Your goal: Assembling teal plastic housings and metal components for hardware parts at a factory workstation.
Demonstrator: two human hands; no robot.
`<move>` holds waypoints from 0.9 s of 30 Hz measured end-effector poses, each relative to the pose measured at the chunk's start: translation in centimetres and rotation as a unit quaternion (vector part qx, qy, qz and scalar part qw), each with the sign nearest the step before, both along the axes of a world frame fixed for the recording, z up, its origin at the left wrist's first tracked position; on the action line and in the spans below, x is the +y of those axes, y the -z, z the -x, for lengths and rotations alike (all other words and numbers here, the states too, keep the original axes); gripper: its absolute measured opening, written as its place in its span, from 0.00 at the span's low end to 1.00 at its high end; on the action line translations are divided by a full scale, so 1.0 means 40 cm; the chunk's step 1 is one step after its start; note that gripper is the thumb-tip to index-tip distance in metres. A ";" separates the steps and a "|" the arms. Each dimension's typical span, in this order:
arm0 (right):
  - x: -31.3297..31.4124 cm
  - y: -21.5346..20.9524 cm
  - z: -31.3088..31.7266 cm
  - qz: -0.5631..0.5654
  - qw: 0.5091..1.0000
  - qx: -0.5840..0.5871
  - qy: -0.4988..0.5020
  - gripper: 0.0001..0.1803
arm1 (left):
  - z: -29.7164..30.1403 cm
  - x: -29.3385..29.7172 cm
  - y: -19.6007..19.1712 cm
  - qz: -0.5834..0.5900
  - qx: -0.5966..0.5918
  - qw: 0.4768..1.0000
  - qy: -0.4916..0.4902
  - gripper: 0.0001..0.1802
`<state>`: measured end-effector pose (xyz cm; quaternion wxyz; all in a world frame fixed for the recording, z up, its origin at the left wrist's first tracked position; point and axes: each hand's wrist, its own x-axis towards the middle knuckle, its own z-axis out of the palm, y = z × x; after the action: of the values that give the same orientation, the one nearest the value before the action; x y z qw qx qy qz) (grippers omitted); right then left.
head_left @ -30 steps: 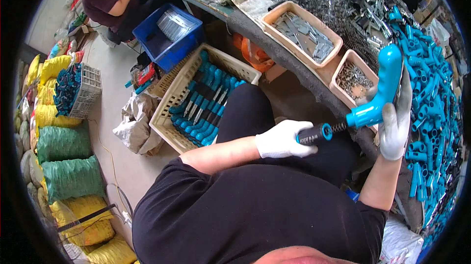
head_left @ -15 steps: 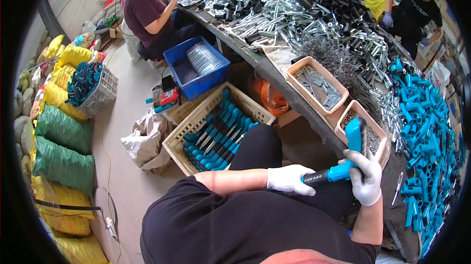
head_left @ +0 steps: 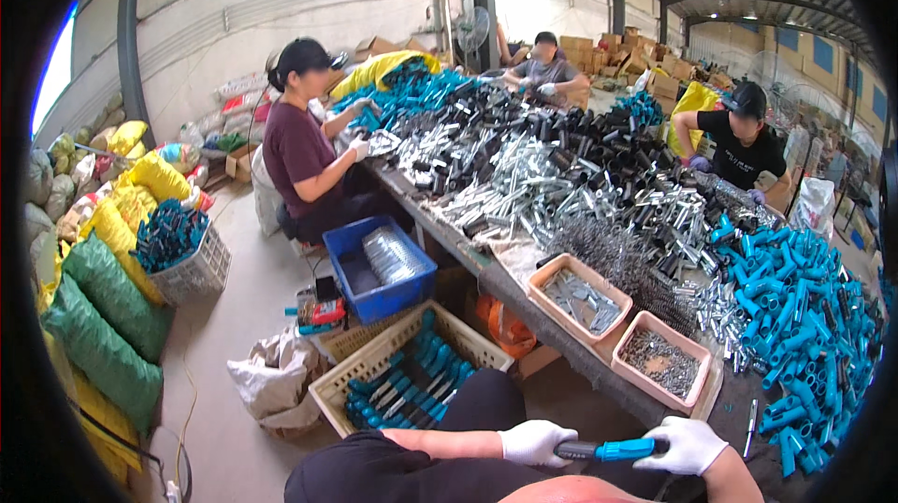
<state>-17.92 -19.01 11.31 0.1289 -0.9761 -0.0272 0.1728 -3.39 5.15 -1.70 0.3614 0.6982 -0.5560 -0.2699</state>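
Both my hands wear white gloves at the bottom edge of the view. My left hand (head_left: 533,442) grips the black end of a blue and black tool (head_left: 608,451). My right hand (head_left: 690,445) is closed on its blue handle end. The tool lies level between them, above my lap. A beige basket (head_left: 374,358) with several finished blue and black tools stands on the floor to my left. Two pink trays, one (head_left: 580,297) with metal plates and one (head_left: 662,361) with small dark parts, sit on the table edge just ahead.
The long table carries heaps of blue handles (head_left: 795,316), silver tubes (head_left: 524,176), black tubes (head_left: 580,138) and springs. Three people work along it. A blue crate (head_left: 379,274) with a wire coil, a white basket (head_left: 182,251) and green and yellow sacks (head_left: 103,288) stand on the floor at left.
My head has lifted, so the far workshop and workers came into view. The tool dropped from upright in my right hand to level, low between both hands.
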 end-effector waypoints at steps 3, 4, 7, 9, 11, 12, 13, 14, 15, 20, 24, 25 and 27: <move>-0.019 0.038 0.009 -0.076 0.997 -0.013 0.027 0.28 | -0.013 -0.006 0.007 0.011 -0.039 0.999 -0.008 0.13; -0.019 0.040 0.009 -0.092 0.995 -0.027 0.031 0.28 | -0.020 -0.011 0.012 -0.001 -0.056 0.998 -0.010 0.13; -0.007 0.015 -0.012 -0.124 0.990 0.003 0.068 0.28 | -0.039 -0.019 0.009 -0.028 -0.072 0.997 -0.012 0.14; -0.006 0.021 -0.028 -0.173 0.976 0.043 0.125 0.29 | -0.053 -0.019 0.001 -0.050 -0.064 0.997 -0.007 0.14; -0.003 0.064 -0.037 -0.344 0.918 -0.001 0.196 0.21 | -0.060 -0.016 -0.002 -0.026 -0.021 0.999 -0.003 0.14; 0.019 0.064 -0.045 -0.466 0.853 -0.056 0.228 0.19 | -0.053 -0.020 0.003 0.005 0.022 1.000 -0.006 0.15; 0.033 0.065 -0.055 -0.528 0.811 -0.098 0.233 0.17 | -0.047 -0.024 0.013 0.005 0.063 0.998 0.007 0.16; 0.037 0.073 -0.057 -0.506 0.811 -0.145 0.254 0.15 | -0.041 -0.024 0.027 0.001 0.066 0.998 0.009 0.16; 0.020 0.112 -0.049 -0.547 0.781 -0.175 0.245 0.15 | -0.029 -0.038 0.040 0.014 0.141 0.990 0.001 0.16; 0.045 0.083 -0.082 -0.331 0.893 -0.298 0.069 0.16 | -0.030 -0.035 -0.042 -0.082 0.282 0.956 -0.011 0.16; -0.011 0.043 -0.066 -0.229 0.953 0.072 0.183 0.37 | -0.026 -0.036 0.000 -0.059 0.173 0.983 -0.001 0.13; -0.031 0.058 -0.056 -0.232 0.943 0.141 0.193 0.38 | -0.030 -0.038 -0.003 -0.062 0.171 0.983 -0.002 0.13; -0.043 0.080 -0.047 -0.329 0.897 0.177 0.235 0.39 | -0.047 -0.045 -0.008 -0.056 0.062 0.996 0.011 0.12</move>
<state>-16.04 -20.72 8.11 0.4822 -0.8092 0.1710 0.2887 -1.51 3.35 -1.39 0.3521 0.6930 -0.5245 -0.3473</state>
